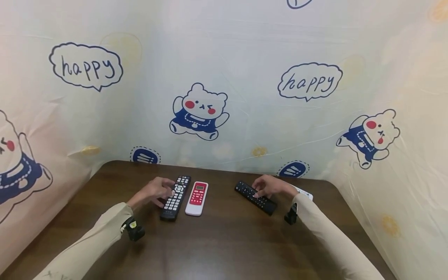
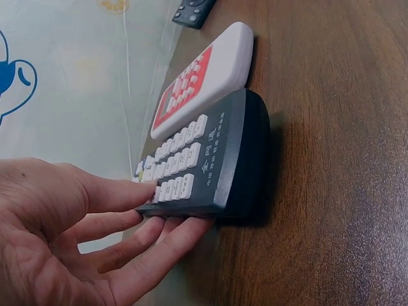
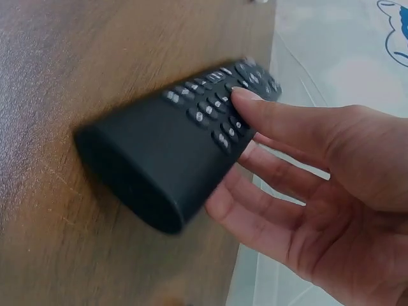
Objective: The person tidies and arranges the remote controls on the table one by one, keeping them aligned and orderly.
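Note:
My left hand [image 1: 156, 190] grips the side of a black remote control with white buttons [image 1: 170, 213], thumb on its keys and fingers along its edge in the left wrist view. Just right of it lies a white remote control with a red button panel [image 1: 194, 210] and a small screen. Farther right, my right hand [image 1: 268, 186] holds an all-black remote control [image 1: 244, 188], which lies slantwise. The right wrist view shows the thumb [image 3: 255, 105] on its buttons and the other fingers against its side.
Behind my right wrist, a white remote control [image 1: 306, 193] is partly hidden. The brown wooden table [image 1: 217, 245] ends against a pale curtain [image 1: 252, 46] printed with bears and the word "happy". That curtain also hangs along the left and right sides.

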`<move>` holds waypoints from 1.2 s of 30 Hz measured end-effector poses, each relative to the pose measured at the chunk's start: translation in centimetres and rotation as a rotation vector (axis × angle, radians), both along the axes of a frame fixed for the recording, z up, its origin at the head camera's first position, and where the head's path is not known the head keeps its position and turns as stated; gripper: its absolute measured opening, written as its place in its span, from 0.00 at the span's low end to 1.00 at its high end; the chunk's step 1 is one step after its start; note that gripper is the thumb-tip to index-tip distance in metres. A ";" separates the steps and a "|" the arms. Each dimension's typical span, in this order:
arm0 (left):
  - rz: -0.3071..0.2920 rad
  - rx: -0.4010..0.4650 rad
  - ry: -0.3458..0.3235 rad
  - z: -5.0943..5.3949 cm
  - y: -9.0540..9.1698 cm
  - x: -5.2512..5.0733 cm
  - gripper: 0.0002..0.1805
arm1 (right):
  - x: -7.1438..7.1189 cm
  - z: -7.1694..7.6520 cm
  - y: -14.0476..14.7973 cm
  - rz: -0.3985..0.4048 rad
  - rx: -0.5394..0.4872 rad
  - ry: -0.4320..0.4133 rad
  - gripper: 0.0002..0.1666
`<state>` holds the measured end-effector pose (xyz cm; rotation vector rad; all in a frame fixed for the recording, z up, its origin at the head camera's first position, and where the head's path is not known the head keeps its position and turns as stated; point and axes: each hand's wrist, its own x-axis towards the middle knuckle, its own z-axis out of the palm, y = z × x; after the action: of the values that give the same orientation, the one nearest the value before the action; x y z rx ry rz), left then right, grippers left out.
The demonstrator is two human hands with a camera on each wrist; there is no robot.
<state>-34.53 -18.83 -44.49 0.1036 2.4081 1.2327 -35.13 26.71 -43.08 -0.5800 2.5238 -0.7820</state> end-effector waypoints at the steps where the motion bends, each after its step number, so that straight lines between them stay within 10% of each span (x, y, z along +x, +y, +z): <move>1: -0.003 -0.001 0.006 0.0 0.0 -0.1 0.32 | -0.1 0.1 0.0 -0.007 -0.011 -0.016 0.20; 17: -0.001 -0.001 0.010 -0.1 0.1 -0.2 0.33 | 0.7 0.2 0.1 -0.257 -0.313 -0.184 0.36; 36: -0.017 -0.026 0.022 -0.1 0.1 -0.6 0.36 | 1.3 -1.0 -2.3 -0.509 -0.414 -0.186 0.38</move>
<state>-35.11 -18.71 -44.60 0.1302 2.4362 1.1988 -33.83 24.44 -44.03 0.0340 2.3635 -1.4850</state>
